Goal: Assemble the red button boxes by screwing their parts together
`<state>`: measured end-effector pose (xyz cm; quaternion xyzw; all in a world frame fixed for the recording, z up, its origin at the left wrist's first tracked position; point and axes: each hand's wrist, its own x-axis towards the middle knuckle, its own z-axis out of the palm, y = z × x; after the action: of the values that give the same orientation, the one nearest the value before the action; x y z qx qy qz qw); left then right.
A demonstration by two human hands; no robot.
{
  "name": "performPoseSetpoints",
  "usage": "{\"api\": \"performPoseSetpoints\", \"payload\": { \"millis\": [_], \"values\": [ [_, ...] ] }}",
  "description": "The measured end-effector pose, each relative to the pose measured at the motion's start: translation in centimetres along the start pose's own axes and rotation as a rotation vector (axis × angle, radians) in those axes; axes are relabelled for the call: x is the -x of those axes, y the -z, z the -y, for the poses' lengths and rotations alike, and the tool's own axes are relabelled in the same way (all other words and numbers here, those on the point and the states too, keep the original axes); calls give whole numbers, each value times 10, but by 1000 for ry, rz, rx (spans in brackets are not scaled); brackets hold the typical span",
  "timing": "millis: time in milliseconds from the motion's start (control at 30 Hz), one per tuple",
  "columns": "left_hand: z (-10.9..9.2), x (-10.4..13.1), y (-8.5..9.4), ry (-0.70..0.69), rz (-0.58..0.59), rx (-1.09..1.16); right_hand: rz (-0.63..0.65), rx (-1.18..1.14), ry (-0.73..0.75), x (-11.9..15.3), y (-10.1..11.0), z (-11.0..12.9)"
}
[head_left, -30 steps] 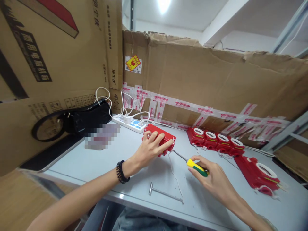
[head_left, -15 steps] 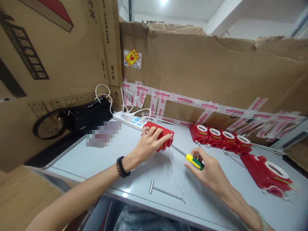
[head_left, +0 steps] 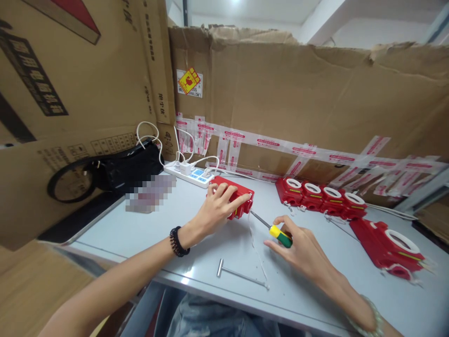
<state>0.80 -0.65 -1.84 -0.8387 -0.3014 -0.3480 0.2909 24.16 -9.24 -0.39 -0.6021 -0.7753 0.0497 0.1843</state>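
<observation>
My left hand (head_left: 217,206) lies over a red box-shaped housing (head_left: 242,188), fingers curled across its top and holding it against the table. Much of the housing is hidden under that hand. In my right hand (head_left: 301,243) is a screwdriver (head_left: 279,235) with a yellow and green handle, the thumb and fingers loosely around it. Its metal shaft slants up and left, and the tip meets the housing's lower right corner. A thin white cord (head_left: 255,248) trails from near the housing down to a T-handled metal tool (head_left: 242,277) lying near the front edge.
Several red housings with white rings (head_left: 312,189) stand in a row at the back right. A larger-looking red housing (head_left: 386,248) sits closer on the right. A white power strip (head_left: 194,177) with cables and a black bag (head_left: 133,168) are at the back left. Cardboard (head_left: 280,93) walls the table.
The right hand and screwdriver handle have shifted slightly left, with the tip still at the housing's corner. My left hand keeps its hold. The camera view has moved a little.
</observation>
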Motion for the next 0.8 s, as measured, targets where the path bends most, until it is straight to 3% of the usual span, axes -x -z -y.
{"api": "performPoseSetpoints", "payload": {
  "millis": [133, 433, 800],
  "values": [
    [0, 0, 1, 4, -7, -25, -29, -26, 1, 1, -1, -3],
    [-1, -1, 3, 4, -60, -28, -98, 147, 86, -1, -12, -3],
    [-2, 0, 3, -40, -49, -105, -94, -60, 12, 0, -14, -8]
  ]
}}
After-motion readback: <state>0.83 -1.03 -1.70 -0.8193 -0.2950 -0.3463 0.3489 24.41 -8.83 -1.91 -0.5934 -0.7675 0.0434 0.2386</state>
